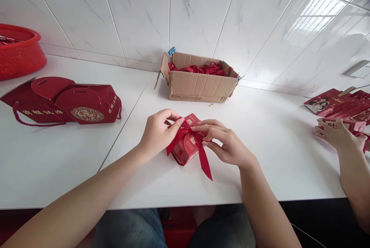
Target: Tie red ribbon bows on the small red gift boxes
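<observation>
A small red gift box [189, 148] with gold lettering sits on the white table in front of me, a twisted red cord at its lower left side. Across its top lies a red ribbon [204, 163] gathered in a bow, its two tails hanging toward me. My left hand [160, 130] pinches the bow's left loop between thumb and fingers. On the other side, my right hand [224, 140] has its fingers bent around the ribbon near the knot and the right loop. Its fingertips partly cover the bow.
Behind the box stands an open cardboard box [202, 84] of red ribbons, with blue binder clips. Larger red gift boxes [86, 103] stand left, near a red plastic basket [20, 53]. At right, another person's hand [337, 134] rests on a red box beside red bags [332, 101].
</observation>
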### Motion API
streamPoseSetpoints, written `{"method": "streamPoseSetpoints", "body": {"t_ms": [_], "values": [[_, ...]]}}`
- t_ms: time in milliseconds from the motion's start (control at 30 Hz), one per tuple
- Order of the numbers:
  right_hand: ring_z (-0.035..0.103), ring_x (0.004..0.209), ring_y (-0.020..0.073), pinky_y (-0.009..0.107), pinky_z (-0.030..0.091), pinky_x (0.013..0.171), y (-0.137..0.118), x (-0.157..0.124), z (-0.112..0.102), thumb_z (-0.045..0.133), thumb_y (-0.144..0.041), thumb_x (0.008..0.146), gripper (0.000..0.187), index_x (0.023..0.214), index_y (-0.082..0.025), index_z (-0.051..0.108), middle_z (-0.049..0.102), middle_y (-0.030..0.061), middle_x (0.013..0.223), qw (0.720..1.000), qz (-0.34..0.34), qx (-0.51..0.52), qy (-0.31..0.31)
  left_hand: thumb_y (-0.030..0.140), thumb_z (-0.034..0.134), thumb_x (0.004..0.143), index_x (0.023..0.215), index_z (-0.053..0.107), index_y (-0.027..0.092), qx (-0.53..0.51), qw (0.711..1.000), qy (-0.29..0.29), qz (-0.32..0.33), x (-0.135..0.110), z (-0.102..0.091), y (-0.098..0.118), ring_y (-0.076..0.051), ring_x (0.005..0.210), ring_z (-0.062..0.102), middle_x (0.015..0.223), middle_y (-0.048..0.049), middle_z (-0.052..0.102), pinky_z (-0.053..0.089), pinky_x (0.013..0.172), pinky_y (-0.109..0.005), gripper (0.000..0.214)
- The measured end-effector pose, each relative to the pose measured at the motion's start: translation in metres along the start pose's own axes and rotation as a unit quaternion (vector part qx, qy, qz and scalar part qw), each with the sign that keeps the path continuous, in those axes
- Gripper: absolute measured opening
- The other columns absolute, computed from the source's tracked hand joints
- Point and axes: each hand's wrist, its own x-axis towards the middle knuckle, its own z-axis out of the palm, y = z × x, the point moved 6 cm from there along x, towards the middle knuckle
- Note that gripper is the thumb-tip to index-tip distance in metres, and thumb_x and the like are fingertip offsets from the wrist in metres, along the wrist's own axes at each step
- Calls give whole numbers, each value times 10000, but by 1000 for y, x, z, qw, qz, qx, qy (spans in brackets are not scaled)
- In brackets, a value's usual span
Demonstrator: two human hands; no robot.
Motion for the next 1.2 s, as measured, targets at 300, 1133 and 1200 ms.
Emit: {"method": "streamPoseSetpoints", "body": {"t_ms": [300, 1133, 1200], "values": [[502, 1267, 209, 461, 453, 1031, -1, -1, 2, 548, -113, 891, 131, 829, -224, 516, 652, 88, 1265, 999, 8, 39, -9, 288, 627, 797, 720, 648, 167, -6, 1000, 4, -8, 3, -1, -5, -152, 701, 647, 745, -31, 701, 516, 626, -256, 145], [470, 1344, 209, 478, 273, 1150, -10, -2, 9, 537, -157, 912, 120, 815, -226, 519, 568, 75, 1382, 993, 32, 70, -93, 353, 678, 754, 679, 676, 174, -12, 999, -40, -34, 6, -1, -8, -162, 682, 646, 741, -33, 725, 510, 693, -300, 194], [517, 1303, 213, 474, 317, 1126, -11, -1, 7, 556, -147, 897, 115, 818, -227, 530, 617, 73, 1329, 995, 23, 70, -71, 348, 672, 759, 677, 663, 173, -16, 998, -46, -39, 6, -1, -8, -159, 681, 639, 741, -31, 718, 506, 690, -299, 194]]}}
